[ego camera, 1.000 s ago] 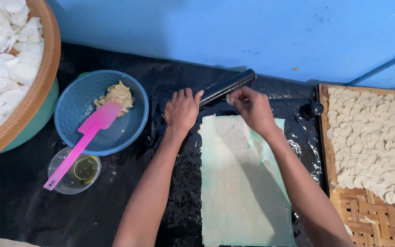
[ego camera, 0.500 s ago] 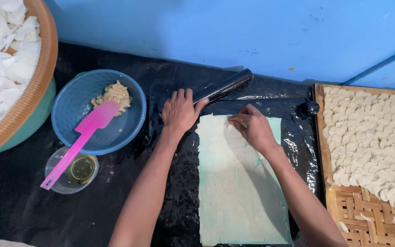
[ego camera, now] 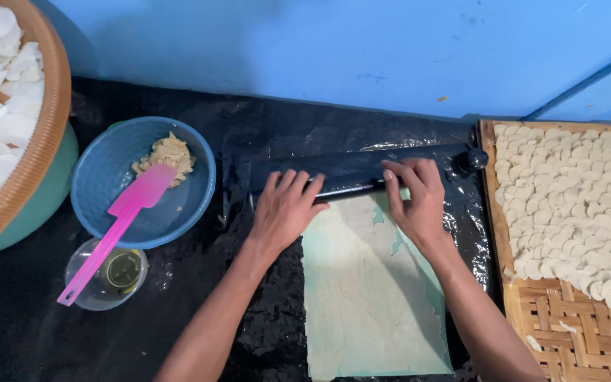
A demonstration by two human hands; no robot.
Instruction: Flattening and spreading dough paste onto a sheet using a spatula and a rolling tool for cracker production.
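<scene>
Black counter [ego camera: 178, 311]: both hands lying flat, fingers spread, gripping nothing, pressing dark roller [ego camera: 351, 173]; L hand [ego camera: 286, 212] & R hand [ego camera: 415, 201] level; roller axis running L–R across far edge of dough sheet [ego camera: 369, 297]

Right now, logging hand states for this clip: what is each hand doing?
Left hand: open, palm and fingers flat on the black rolling pin.
Right hand: open, fingers pressed on the same pin, above the dough sheet.

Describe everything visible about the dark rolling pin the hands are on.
The rolling pin is a long dark cylinder, glossy as if wet or oiled, with a round knob at its right end. It lies level across the far end of the pale dough sheet, on the black work surface near the blue wall. The left hand and right hand both press flat on it, fingers spread.
</scene>
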